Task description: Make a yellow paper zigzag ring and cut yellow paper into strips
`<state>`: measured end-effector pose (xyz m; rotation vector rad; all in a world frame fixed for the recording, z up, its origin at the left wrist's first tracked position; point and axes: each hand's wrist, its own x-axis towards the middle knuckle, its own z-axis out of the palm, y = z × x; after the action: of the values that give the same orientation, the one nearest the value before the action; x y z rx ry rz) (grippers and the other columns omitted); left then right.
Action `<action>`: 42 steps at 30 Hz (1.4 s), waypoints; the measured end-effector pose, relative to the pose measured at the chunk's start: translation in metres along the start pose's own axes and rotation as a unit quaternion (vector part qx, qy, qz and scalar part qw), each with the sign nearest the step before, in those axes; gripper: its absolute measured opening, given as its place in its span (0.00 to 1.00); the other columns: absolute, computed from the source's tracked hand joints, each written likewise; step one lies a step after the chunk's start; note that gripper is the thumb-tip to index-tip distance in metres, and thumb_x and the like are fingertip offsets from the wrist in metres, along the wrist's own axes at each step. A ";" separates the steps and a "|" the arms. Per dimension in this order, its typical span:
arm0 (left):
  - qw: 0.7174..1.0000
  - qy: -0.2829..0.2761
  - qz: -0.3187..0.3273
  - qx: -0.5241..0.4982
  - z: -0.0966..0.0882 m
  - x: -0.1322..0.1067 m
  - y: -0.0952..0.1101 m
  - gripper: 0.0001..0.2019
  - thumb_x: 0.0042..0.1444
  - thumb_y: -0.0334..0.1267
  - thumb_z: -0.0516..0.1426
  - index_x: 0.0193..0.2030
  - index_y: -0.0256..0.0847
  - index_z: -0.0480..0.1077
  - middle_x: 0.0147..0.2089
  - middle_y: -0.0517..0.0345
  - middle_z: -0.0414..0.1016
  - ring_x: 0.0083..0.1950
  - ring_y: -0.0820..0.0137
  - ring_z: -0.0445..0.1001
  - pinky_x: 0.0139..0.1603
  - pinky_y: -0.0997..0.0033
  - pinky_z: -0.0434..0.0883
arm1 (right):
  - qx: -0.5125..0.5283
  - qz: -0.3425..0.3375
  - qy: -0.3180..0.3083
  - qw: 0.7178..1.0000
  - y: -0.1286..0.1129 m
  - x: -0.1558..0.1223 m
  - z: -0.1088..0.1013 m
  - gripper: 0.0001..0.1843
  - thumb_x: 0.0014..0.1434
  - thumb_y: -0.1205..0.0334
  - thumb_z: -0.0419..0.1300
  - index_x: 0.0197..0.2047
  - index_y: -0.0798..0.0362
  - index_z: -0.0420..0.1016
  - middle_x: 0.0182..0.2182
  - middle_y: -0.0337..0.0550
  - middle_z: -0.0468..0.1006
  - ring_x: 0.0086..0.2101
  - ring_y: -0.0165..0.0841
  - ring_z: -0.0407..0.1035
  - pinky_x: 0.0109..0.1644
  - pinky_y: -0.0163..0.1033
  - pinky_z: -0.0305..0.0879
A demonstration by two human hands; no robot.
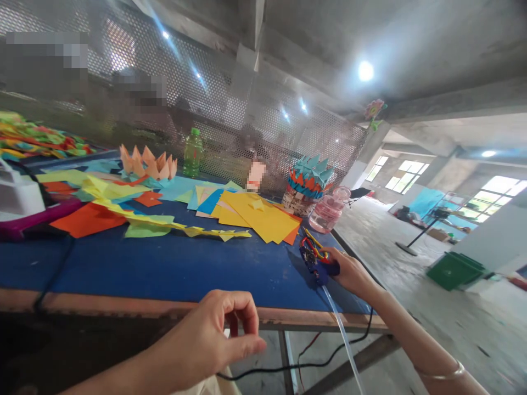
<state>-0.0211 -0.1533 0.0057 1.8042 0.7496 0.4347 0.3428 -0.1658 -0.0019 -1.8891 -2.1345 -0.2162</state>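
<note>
At the right end of the blue tabletop, my right hand (pixel 349 271) is closed around a dark blue hot glue gun (pixel 316 263). Red and yellow parts show near its front, and a long translucent glue stick (pixel 341 325) sticks out of its back toward me. My left hand (pixel 218 323) hovers in front of the table's near edge, fingers curled and thumb apart, with nothing visible between them. Yellow paper sheets (pixel 267 219) lie beyond the hands. A strip of folded yellow paper (pixel 197 231) stretches across the table to their left.
A paper-petal basket (pixel 302 186) and a pink-tinted bottle (pixel 327 211) stand at the right edge. Farther left are a peach paper-petal piece (pixel 148 164), a green bottle (pixel 192 153) and orange sheets (pixel 88 218). A black cable (pixel 284 365) hangs below the table.
</note>
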 end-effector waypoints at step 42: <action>0.847 0.103 0.208 0.479 -0.099 0.116 -0.031 0.06 0.57 0.33 0.55 0.41 0.40 0.73 0.45 0.53 0.71 0.48 0.64 0.71 0.49 0.65 0.66 | 0.446 -0.022 -0.015 0.895 -0.062 0.098 0.027 0.24 0.46 0.56 0.69 0.42 0.50 0.63 0.28 0.32 0.68 0.26 0.27 0.60 0.29 0.31 0.56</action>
<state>-0.0059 0.0011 0.0044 2.9350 0.7820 0.5996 0.2687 -0.0729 0.0069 -1.2808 -1.7954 0.6789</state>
